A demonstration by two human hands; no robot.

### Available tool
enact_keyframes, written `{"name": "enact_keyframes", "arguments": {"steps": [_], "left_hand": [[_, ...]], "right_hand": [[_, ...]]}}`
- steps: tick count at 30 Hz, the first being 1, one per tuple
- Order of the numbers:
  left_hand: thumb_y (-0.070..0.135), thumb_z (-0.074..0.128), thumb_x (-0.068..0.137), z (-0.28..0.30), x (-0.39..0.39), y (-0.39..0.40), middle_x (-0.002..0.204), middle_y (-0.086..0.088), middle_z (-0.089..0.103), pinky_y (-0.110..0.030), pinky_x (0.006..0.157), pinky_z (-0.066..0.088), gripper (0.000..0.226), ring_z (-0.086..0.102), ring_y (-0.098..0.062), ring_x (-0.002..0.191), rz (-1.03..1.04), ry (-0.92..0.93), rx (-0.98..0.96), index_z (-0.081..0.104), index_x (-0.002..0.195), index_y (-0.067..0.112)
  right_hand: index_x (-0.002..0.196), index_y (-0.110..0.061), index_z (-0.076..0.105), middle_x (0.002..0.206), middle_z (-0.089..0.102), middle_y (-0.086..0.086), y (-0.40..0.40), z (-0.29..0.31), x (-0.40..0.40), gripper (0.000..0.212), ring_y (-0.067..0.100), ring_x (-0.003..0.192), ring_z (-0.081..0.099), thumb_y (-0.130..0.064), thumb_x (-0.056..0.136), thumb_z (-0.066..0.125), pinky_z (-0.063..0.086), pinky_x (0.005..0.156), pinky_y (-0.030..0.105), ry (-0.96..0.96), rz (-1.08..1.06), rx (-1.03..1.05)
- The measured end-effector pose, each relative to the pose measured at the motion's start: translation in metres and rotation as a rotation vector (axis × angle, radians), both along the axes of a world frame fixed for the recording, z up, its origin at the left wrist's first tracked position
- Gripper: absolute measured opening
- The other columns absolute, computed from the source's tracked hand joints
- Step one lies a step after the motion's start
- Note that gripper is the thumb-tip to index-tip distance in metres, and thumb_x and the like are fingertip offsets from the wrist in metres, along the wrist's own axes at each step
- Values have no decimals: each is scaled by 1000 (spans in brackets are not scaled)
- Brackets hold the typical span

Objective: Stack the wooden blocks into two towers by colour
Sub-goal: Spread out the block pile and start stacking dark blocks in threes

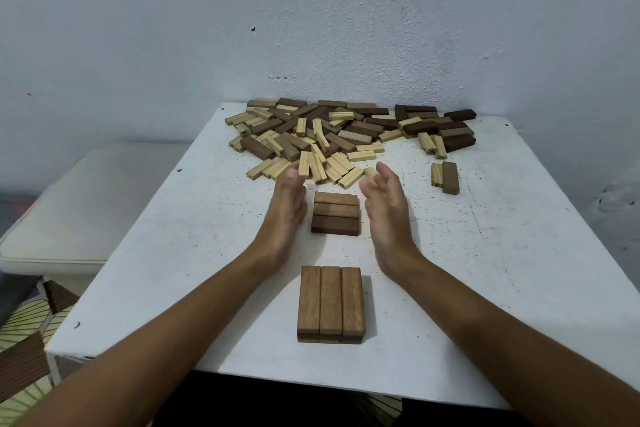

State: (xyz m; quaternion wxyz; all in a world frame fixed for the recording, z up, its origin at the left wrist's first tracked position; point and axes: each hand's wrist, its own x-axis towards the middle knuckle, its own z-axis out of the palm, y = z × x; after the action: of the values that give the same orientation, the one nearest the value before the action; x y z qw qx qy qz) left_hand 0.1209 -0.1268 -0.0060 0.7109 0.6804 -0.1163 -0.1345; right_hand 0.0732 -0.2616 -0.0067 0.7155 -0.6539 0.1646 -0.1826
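Note:
Three dark brown blocks (335,214) lie side by side in a row in the middle of the white table (194,239). My left hand (286,210) stands edge-on just left of the row, my right hand (386,215) just right of it; both are open and apart from the blocks. Nearer to me sits a low brown stack (331,303), three blocks long-side together on top of a lower layer. A mixed pile of pale and dark blocks (332,135) covers the far part of the table.
A pale block and a brown block (445,177) lie together to the right of the pile. The wall stands right behind the table. A cream cushioned seat (79,211) is at the left, below table height, with patterned floor beneath.

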Motion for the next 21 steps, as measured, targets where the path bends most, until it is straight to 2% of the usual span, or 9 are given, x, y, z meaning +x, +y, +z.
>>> {"name": "enact_keyframes", "arguments": {"steps": [2, 4, 6, 8, 10, 13, 16, 21], "left_hand": [[49, 51, 95, -5, 3, 13, 143, 8, 48, -38, 109, 37, 47, 44, -8, 130, 32, -158, 180, 41, 139, 37], [35, 69, 86, -8, 10, 26, 131, 10, 57, -32, 102, 44, 51, 50, -1, 121, 22, -330, 312, 50, 133, 32], [39, 76, 73, -7, 19, 35, 126, 11, 59, -23, 96, 47, 60, 51, 6, 114, -64, -471, 472, 55, 128, 30], [49, 77, 63, -3, 27, 37, 128, 9, 57, -11, 83, 45, 72, 50, 7, 108, -156, -502, 581, 57, 128, 28], [54, 80, 56, 0, 33, 36, 131, 8, 54, -7, 76, 42, 85, 51, 1, 108, -211, -483, 620, 55, 132, 26], [40, 90, 59, -1, 40, 33, 135, 5, 55, -8, 84, 42, 89, 50, -5, 119, -280, -485, 629, 50, 136, 21], [30, 91, 62, -4, 45, 32, 131, 5, 58, 1, 84, 38, 86, 52, 1, 117, -303, -472, 621, 48, 136, 20], [29, 90, 61, -5, 44, 30, 128, 5, 59, 1, 82, 37, 85, 53, -1, 115, -283, -459, 623, 49, 135, 17]], "right_hand": [[132, -22, 51, 134, 54, -3, -14, 2, -4, 38, 11, 124, 49, -15, 96, 57, 43, 103, 33, 5, 5, -260], [123, -20, 59, 120, 59, -8, -30, 5, -8, 33, 8, 111, 55, -11, 92, 62, 51, 92, 33, -1, 112, -477], [126, -22, 59, 122, 56, -11, -42, 8, -10, 41, 3, 104, 53, -15, 88, 69, 47, 80, 23, 52, 278, -629], [135, -23, 54, 136, 52, -6, -52, 8, -9, 57, 5, 116, 47, -21, 82, 75, 40, 80, 13, 102, 402, -751], [142, -26, 47, 146, 45, -4, -58, 7, -6, 74, 6, 124, 41, -26, 76, 81, 38, 84, 11, 135, 464, -811], [145, -32, 39, 151, 39, -2, -61, 6, -1, 88, 11, 129, 40, -32, 70, 85, 43, 97, 27, 182, 496, -840], [145, -36, 36, 151, 40, -1, -60, 4, 2, 93, 17, 134, 39, -36, 67, 86, 43, 103, 40, 198, 502, -873], [145, -34, 38, 146, 45, -1, -60, 1, 3, 90, 17, 131, 42, -35, 69, 86, 44, 101, 38, 184, 475, -869]]}}
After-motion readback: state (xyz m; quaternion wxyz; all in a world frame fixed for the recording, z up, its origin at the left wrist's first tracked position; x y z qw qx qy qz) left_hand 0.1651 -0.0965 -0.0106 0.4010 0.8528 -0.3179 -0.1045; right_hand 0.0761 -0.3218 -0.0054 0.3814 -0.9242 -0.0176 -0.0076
